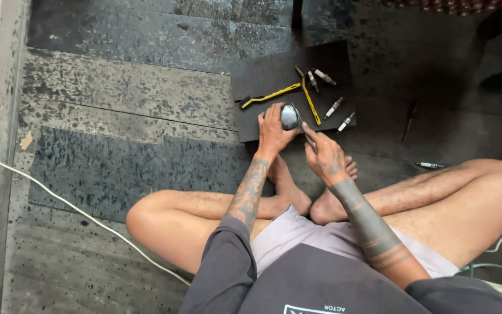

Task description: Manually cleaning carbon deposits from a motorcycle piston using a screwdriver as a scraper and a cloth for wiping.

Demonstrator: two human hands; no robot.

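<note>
The dark mat [262,75] lies on the floor [117,116] directly ahead of the crossed legs. On it, two yellow-handled tools [309,102] and several spark plugs [333,107] rest beyond the hands, nearer the right hand. The left hand [273,131] has its grip wrapped around a small rounded grey part [289,116], held just above the mat's near edge. The right hand [326,157] sits beside it, its grip pinching a thin metal tool [300,119], hard to identify, whose long axis runs up-left so the tip meets the part.
</note>
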